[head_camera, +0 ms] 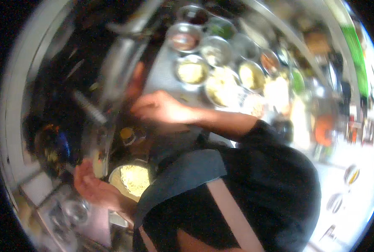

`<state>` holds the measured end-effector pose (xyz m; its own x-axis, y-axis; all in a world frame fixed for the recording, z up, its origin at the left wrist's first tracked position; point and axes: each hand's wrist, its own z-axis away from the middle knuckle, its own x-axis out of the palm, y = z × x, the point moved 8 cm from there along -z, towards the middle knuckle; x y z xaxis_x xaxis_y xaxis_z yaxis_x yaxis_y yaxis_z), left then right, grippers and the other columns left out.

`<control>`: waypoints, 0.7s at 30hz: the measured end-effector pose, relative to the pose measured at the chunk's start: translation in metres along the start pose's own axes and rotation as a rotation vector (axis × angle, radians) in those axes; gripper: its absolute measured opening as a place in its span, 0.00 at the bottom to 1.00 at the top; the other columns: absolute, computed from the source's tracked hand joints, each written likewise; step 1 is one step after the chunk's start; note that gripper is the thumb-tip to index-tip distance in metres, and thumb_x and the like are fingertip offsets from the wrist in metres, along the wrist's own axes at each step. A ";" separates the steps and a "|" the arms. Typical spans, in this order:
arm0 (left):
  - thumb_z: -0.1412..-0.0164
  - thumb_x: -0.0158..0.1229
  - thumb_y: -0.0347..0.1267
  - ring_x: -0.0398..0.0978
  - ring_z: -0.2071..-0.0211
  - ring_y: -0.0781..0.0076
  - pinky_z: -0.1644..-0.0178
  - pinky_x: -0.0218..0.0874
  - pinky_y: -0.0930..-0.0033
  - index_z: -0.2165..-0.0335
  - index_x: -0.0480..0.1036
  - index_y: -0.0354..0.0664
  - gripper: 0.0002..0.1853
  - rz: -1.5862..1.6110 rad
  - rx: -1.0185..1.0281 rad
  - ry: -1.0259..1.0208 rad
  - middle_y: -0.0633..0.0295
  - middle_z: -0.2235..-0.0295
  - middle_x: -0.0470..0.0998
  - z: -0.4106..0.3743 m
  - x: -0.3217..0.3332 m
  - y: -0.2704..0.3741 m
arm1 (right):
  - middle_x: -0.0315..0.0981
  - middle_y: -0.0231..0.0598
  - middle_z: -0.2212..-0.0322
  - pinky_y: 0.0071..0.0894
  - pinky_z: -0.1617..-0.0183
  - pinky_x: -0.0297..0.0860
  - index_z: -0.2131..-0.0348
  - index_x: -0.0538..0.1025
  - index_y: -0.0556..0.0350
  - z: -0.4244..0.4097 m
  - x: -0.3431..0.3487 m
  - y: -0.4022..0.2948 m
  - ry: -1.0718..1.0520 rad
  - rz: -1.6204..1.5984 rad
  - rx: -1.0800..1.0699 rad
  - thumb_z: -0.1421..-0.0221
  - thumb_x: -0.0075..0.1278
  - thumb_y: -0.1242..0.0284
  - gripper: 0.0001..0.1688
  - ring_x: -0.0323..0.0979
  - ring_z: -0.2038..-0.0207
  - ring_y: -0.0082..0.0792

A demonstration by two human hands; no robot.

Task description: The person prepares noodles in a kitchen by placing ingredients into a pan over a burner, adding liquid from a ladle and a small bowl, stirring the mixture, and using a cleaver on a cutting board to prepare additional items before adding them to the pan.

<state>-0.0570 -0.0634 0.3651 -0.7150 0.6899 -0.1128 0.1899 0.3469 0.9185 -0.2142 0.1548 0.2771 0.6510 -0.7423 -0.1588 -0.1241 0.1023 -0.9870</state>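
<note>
My right hand (160,107) has its fingers curled, over the dark gap between the stove side and the metal counter. Blur hides whether it holds anything. A blurred reddish shape (137,80) lies just past its fingertips. My left hand (94,186) is beside a dark pan (49,151) that holds food and has a blue flame (64,143) at its edge. A short handle-like piece runs from the pan toward that hand, but I cannot tell if the fingers grip it. Right by my left wrist stands a bowl (116,181) of pale yellow noodle-like strands (135,179).
On the metal counter (158,75) stand several steel bowls, including one with pale yellow shreds (191,71) and one with green food (221,30). A long metal utensil (90,107) lies over the dark stove. A glass bowl (76,211) stands at lower left.
</note>
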 end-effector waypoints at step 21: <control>0.47 0.52 0.24 0.73 0.60 0.66 0.54 0.62 0.69 0.59 0.72 0.36 0.14 -0.279 0.119 -1.036 0.54 0.62 0.76 0.260 0.301 0.079 | 0.75 0.49 0.68 0.31 0.63 0.70 0.64 0.77 0.54 0.488 -0.364 0.101 1.128 0.531 0.605 0.50 0.49 0.69 0.13 0.75 0.67 0.36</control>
<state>-0.0825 0.3366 0.3055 0.1636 0.7594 -0.6297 0.2121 0.5963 0.7742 -0.0982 0.7589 0.2227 -0.3585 -0.6232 -0.6951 0.3657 0.5913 -0.7187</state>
